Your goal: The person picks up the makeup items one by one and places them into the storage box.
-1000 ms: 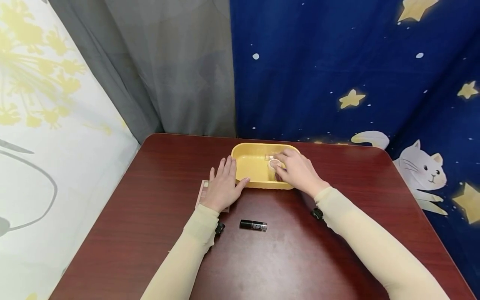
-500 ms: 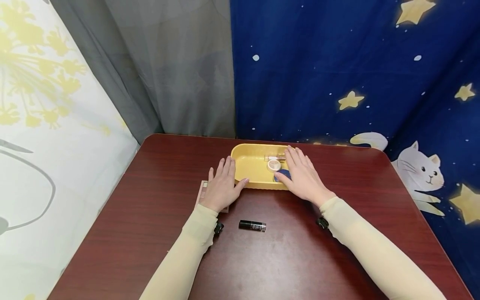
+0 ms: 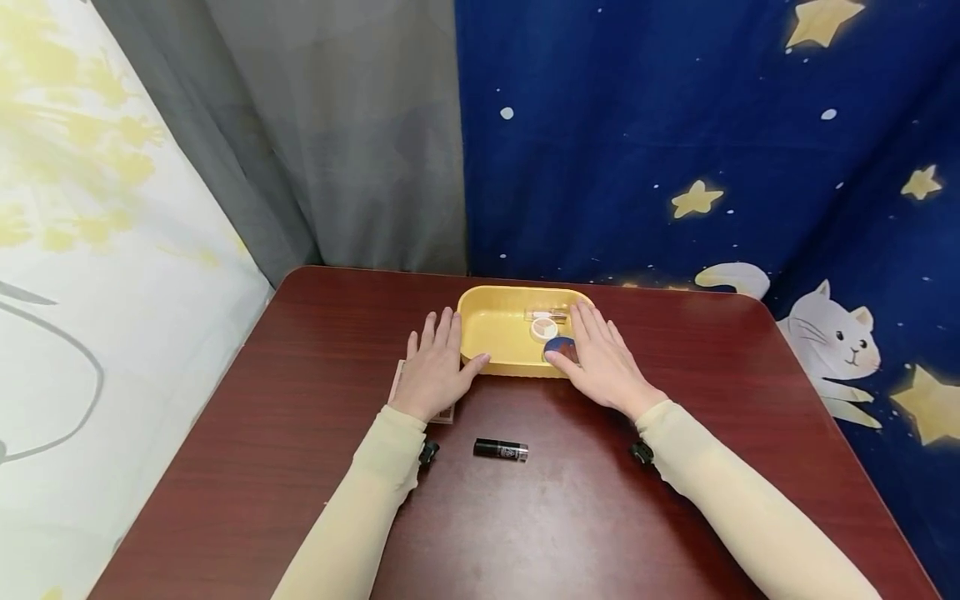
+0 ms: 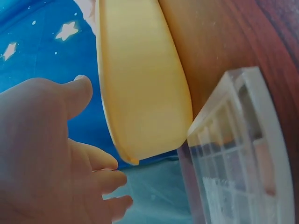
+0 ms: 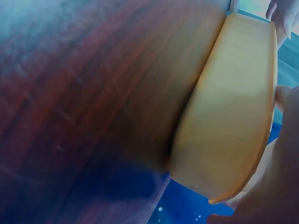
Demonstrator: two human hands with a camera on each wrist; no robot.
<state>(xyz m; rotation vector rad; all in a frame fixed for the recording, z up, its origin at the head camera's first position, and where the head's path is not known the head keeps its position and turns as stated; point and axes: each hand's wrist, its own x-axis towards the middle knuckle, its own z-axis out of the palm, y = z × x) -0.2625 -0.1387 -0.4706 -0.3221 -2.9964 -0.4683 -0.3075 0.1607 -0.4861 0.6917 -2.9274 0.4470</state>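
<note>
A yellow oblong tray [image 3: 495, 332] lies lengthwise near the table's far edge. My left hand [image 3: 433, 368] rests at its left end, fingers straight and thumb near the front rim. At the opposite end, my right hand [image 3: 607, 360] lies along the rim, fingers extended and thumb over the front corner. Inside the tray's right half are a slim clear tube [image 3: 542, 315], a small round white-rimmed container [image 3: 543, 330] and a round blue-topped item [image 3: 559, 345], partly covered by my right thumb. Below my left hand, a pinkish makeup palette [image 3: 444, 415] is mostly hidden; the left wrist view shows its clear-sided case [image 4: 238, 149].
A black tube with a silvery end [image 3: 500, 450] lies on the dark red wooden table [image 3: 570, 517], in front of the tray. Grey and blue star-patterned curtains [image 3: 585, 150] hang right behind the table's far edge.
My right hand has let go of the round white-rimmed container inside the tray and moved out to the tray's right end, fingers straightening. My left hand stays at the left end.
</note>
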